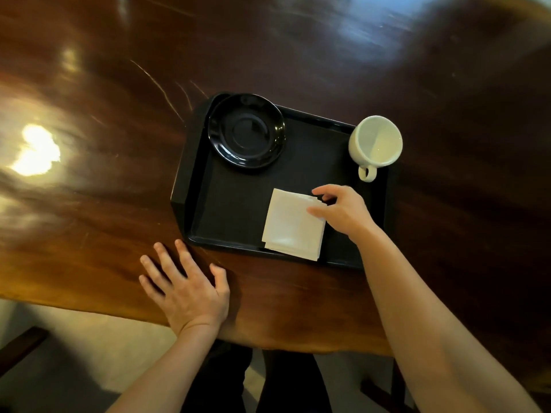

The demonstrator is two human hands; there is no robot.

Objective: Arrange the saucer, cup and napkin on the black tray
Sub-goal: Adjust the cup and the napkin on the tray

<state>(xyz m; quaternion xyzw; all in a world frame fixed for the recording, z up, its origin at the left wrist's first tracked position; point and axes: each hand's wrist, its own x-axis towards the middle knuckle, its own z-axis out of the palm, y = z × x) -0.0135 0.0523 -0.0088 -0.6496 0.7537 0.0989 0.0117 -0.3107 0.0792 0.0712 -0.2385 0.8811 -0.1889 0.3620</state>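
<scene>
A black tray [238, 216] lies on the brown wooden table. A black saucer [246, 131] sits in the tray's far left corner, overlapping the rim. A white cup [376, 143] stands empty at the tray's far right corner, handle toward me. A folded white napkin [290, 226] lies at the tray's near edge. My right hand [343, 210] touches the napkin's right edge with thumb and fingertips. My left hand [186, 284] rests flat on the table just left of the tray's near corner, fingers spread.
The glossy wooden table [104, 174] stretches to the left and far side with bright light reflections. Its near edge runs below my left hand. Beyond the edge I see pale floor and dark trouser legs.
</scene>
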